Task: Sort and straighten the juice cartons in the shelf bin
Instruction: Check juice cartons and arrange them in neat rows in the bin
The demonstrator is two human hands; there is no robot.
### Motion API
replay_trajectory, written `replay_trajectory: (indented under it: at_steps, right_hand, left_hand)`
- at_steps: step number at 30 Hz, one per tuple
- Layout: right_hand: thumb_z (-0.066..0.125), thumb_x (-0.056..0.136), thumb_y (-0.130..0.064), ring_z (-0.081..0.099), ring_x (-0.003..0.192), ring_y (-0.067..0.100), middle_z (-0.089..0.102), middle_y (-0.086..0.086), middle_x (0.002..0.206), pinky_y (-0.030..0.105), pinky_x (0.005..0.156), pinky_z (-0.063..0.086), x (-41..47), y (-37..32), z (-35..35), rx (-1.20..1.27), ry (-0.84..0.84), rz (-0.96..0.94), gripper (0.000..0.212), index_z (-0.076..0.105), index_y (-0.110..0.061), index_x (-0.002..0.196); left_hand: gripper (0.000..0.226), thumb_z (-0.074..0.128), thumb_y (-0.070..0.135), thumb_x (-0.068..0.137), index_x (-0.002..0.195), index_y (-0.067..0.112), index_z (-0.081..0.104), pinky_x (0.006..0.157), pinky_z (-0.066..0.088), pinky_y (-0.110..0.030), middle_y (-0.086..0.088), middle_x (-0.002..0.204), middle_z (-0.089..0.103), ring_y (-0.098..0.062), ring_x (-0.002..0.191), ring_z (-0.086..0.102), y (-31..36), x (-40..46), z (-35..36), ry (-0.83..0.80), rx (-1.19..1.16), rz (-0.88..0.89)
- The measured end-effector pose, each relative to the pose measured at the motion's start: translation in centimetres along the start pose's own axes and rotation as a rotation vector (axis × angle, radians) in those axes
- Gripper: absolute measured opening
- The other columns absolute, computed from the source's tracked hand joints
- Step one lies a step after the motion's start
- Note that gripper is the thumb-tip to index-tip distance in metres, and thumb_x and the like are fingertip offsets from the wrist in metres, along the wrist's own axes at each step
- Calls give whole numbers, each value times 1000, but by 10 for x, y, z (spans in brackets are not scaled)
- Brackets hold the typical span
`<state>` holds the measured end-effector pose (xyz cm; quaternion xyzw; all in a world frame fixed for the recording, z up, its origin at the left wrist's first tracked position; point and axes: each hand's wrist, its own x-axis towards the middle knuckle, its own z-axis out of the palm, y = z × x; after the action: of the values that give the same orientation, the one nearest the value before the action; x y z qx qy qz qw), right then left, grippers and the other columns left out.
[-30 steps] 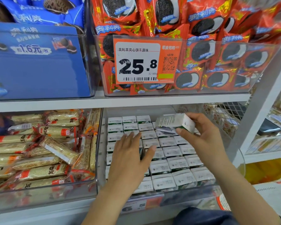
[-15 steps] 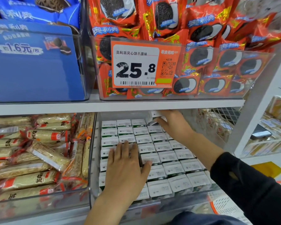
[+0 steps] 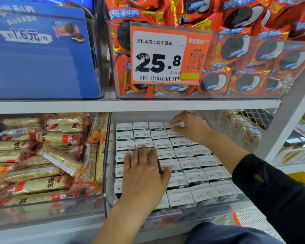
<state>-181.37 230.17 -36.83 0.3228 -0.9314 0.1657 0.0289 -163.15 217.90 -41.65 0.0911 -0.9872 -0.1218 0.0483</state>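
Our left hand (image 3: 144, 175) lies flat, fingers straight and slightly spread, pressing on the tops of the juice cartons (image 3: 188, 162) that stand in tight rows inside the clear shelf bin (image 3: 108, 173). Beyond it and to its right, our right hand (image 3: 188, 126) reaches to the back row, fingers curled down onto a white carton (image 3: 179, 124) at the far corner; we cannot tell whether it truly grips it. Left of the left hand, a neighbouring bin holds wrapped snack bars (image 3: 48, 162).
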Motion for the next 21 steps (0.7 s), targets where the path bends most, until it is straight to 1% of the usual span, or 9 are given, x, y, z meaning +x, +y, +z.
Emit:
replay_trajectory:
  at_steps: [2, 4, 7, 9, 11, 14, 16, 18, 21]
  right_hand:
    - [66, 88, -28, 61, 105, 17, 65, 0, 112, 29, 90, 48, 0, 1, -8, -30, -168, -7, 24, 67, -18, 109]
    - [65, 88, -32, 59, 106, 16, 63, -1, 116, 26, 89, 46, 2, -1, -12, -97, -263, -6, 28, 65, -19, 114]
    - [59, 91, -39, 55, 108, 19, 59, -1, 120, 26, 80, 40, 9, -5, -11, -254, -272, -45, 34, 60, -21, 120]
    - [57, 92, -41, 53, 109, 20, 57, 0, 122, 26, 76, 38, 14, -9, -10, -343, -286, -64, 37, 57, -20, 123]
    - [56, 91, -44, 52, 112, 21, 54, 0, 125, 26, 77, 37, 18, -10, -8, -377, -320, -59, 42, 55, -20, 126]
    - [58, 89, -48, 51, 112, 22, 53, 0, 127, 26, 78, 38, 21, -11, -7, -364, -348, -43, 48, 54, -19, 127]
    - [58, 89, -48, 51, 111, 22, 53, 1, 126, 28, 81, 40, 22, -10, -6, -343, -348, -40, 48, 55, -19, 127]
    - [55, 91, -48, 49, 116, 25, 51, 4, 129, 33, 90, 43, 20, -8, -3, -354, -349, -31, 47, 53, -21, 129]
    - [47, 95, -48, 43, 124, 29, 47, 9, 134, 40, 99, 41, 12, -6, 4, -425, -306, -35, 49, 47, -21, 135]
  left_hand:
    - [72, 19, 59, 96, 152, 16, 10, 117, -7, -43, -10, 161, 4, -26, 148, -4, 1, 0, 0, 0, 4, -1]
    - [71, 19, 59, 96, 152, 16, 11, 118, -6, -43, -9, 161, 5, -26, 148, -3, 1, 0, 0, 3, 6, -1]
    - [71, 19, 60, 96, 152, 17, 11, 118, -7, -42, -9, 161, 5, -25, 148, -3, 1, 0, 0, 7, 4, 0]
    - [71, 19, 60, 96, 152, 17, 11, 117, -7, -42, -9, 161, 5, -25, 148, -3, 1, 0, 0, 6, 2, 2]
    - [71, 19, 60, 96, 152, 18, 10, 117, -8, -41, -9, 161, 4, -25, 148, -4, 0, 0, 0, 4, 1, -1]
    - [71, 19, 60, 96, 152, 18, 10, 117, -9, -41, -9, 161, 4, -25, 148, -4, 0, 0, -1, 2, 3, -5]
    - [71, 19, 59, 96, 152, 18, 9, 117, -9, -42, -9, 161, 3, -25, 148, -5, 1, 0, -1, -7, 7, -8]
    - [71, 19, 59, 96, 152, 17, 9, 117, -9, -42, -9, 161, 2, -25, 148, -5, 2, 0, -2, -13, 12, -7]
    - [70, 19, 58, 96, 153, 17, 9, 117, -9, -43, -10, 161, 2, -26, 148, -5, 2, 1, -2, -22, 11, -6]
